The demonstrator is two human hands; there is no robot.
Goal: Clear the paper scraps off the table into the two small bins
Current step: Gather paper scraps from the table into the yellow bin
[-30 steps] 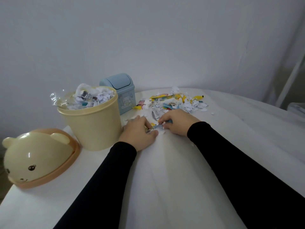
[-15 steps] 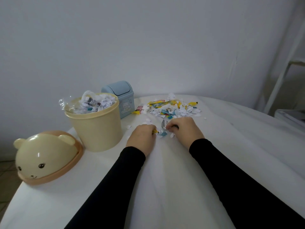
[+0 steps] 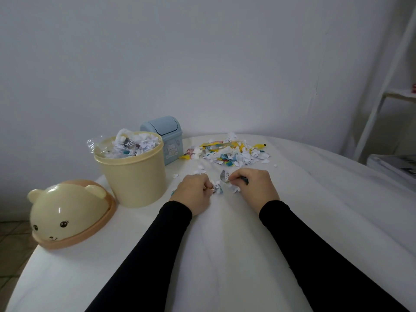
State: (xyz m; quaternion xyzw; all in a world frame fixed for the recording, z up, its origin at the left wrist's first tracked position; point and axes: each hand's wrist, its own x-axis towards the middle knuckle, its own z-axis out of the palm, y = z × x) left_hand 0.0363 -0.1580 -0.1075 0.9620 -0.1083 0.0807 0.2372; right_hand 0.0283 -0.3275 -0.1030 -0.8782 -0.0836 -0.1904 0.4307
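Observation:
A heap of white and coloured paper scraps (image 3: 234, 154) lies at the far side of the white table (image 3: 225, 255). A few loose scraps (image 3: 218, 189) sit between my hands. My left hand (image 3: 194, 193) is curled on the table, pinching small scraps. My right hand (image 3: 254, 185) is closed on a silvery and blue scrap (image 3: 224, 176). The open beige bin (image 3: 132, 174) stands to the left, heaped with scraps. Behind it is the small blue bin (image 3: 165, 138) with its swing lid shut.
The beige bin's bear-faced lid (image 3: 67, 212) lies at the table's left edge. A clear plastic wrapper (image 3: 92, 144) hangs over the bin's rim. A white shelf frame (image 3: 382, 86) stands at the right, with a stack of papers (image 3: 394, 165) below it.
The view has tilted up and pulled back. Both hands have drawn slightly apart, and the right hand has lifted a silvery scrap off the table.

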